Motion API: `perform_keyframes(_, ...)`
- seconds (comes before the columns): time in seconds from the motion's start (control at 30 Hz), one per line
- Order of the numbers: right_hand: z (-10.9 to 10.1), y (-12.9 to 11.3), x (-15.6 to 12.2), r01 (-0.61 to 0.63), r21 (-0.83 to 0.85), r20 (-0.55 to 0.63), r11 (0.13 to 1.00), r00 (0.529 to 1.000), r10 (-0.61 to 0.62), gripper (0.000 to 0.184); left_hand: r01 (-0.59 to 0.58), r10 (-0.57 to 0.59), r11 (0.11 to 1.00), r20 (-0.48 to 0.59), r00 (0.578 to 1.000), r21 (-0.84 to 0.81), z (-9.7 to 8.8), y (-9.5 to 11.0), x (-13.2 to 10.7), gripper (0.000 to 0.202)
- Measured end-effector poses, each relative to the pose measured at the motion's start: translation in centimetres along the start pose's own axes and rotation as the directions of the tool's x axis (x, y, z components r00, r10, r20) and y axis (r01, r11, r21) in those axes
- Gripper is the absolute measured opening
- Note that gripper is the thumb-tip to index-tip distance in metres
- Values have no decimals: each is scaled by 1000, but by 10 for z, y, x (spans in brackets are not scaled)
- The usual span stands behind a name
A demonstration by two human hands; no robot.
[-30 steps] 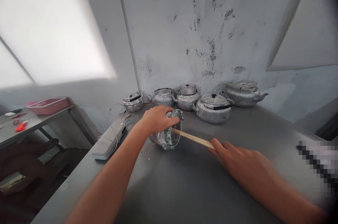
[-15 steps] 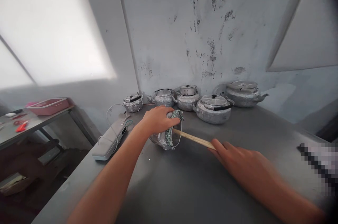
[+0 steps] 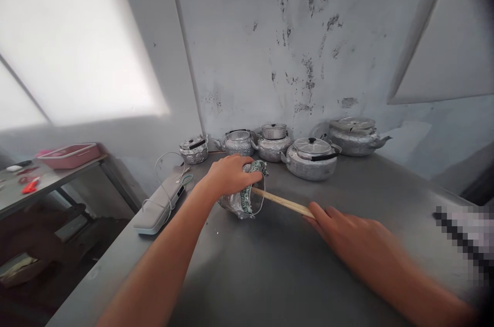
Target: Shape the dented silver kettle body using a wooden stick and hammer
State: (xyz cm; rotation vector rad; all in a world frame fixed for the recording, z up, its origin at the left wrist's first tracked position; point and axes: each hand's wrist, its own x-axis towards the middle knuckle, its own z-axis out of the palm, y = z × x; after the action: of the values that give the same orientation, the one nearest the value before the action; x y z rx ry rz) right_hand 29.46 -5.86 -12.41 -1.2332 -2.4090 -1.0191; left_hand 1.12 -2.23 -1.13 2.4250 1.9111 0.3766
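The metal pot (image 3: pixel 231 204) is tilting sideways beneath your left hand (image 3: pixel 232 175), its mouth facing your right hand (image 3: pixel 341 229). The wooden stick (image 3: pixel 283 201) is running between them, its far tip hiding inside. Your left hand is gripping the rim; your right is clasping the stick's near end.

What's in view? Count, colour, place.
Table: 1, grey, foreground
Vessel: 1, silver with green-white band, table centre
Stick: 1, tan, end at vessel's mouth
Kettles: 5, silver, table's back
Case: 1, pale grey, table's left
Cable: count unclear, white, looped over case
Side table: 1, grey, far left
Tub: 1, pink, on side table
Small items: several, mostly reddish, side table
Wall: 1, pale grey, behind kettles
Panels: 2+, pale, upper corners
Left hand: 1, bare, on vessel
Right hand: 1, bare, holding stick
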Motion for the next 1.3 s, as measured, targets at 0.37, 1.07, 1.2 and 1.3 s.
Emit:
perform_keyframes(0.37, -3, -2, 2, -56, 109, 123, 992, 991, 43, 27, -9, 9, 1000, -4, 1000, 0, 0, 1, 0, 61)
perform_keyframes(1.07, -1, -2, 1, -104, 133, 232, 986, 970, 71, 23, 4, -4, 1000, 10, 1000, -2, -1, 2, 0, 62)
perform_keyframes(1.2, 0, -1, 0, -82, 105, 174, 991, 983, 63, 20, 6, -6, 1000, 6, 1000, -6, 0, 2, -1, 60)
perform_keyframes(1.3, -1, -1, 1, -24, 99, 66, 995, 998, 18, 21, 0, 0, 1000, -1, 1000, -6, 1, 1, -1, 60)
